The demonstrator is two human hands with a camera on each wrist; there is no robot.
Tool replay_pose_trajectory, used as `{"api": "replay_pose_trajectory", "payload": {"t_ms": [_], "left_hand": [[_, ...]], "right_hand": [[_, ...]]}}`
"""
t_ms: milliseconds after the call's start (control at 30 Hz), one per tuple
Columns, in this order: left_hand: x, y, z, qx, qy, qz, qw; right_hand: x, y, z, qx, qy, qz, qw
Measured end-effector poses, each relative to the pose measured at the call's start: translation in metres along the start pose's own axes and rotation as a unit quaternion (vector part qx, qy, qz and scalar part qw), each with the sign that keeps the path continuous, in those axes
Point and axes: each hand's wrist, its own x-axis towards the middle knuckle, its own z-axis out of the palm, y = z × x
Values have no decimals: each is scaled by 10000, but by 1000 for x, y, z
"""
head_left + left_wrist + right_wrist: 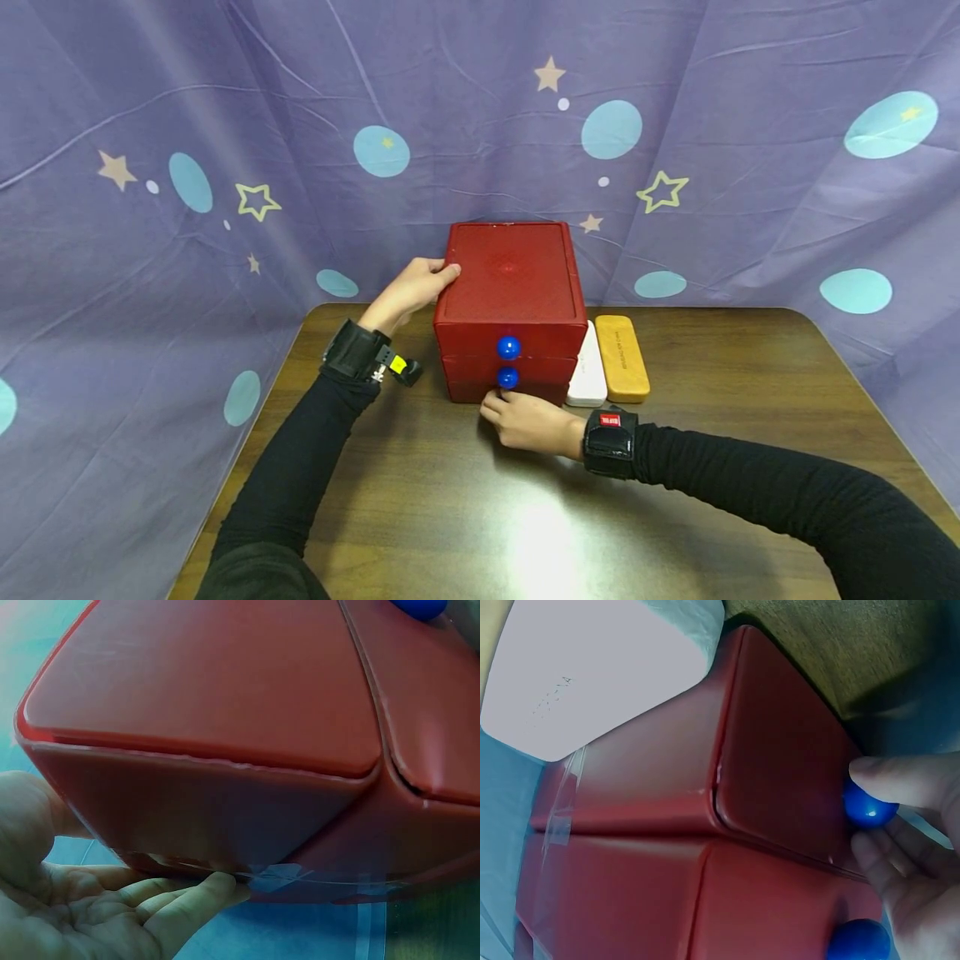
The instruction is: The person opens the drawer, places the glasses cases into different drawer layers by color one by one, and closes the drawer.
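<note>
A red box [510, 279] with two drawers stands on the wooden table [675, 500]; both drawers look closed. Each drawer front carries a blue knob: the upper knob [508, 347] and the lower knob [507, 378]. My left hand [438, 273] holds the box's upper left edge, thumb on the lid and fingers [187, 900] against the side wall [225, 817]. My right hand [501, 403] is at the box's front. It pinches the lower knob [868, 808] between thumb and fingers [911, 780]. The upper knob [857, 941] is free.
A white case [587, 371] and a yellow case [622, 357] lie side by side just right of the box; the white case [592, 667] touches it. A purple star-print cloth [225, 125] hangs behind and around the table.
</note>
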Motion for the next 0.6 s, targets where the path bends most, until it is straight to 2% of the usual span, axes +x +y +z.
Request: {"api": "replay_pose_trajectory", "payload": {"t_ms": [600], "left_hand": [[0,0,1,64,37,-63,10000]], "right_hand": [[1,-3,2,57,106,97,9999]]}}
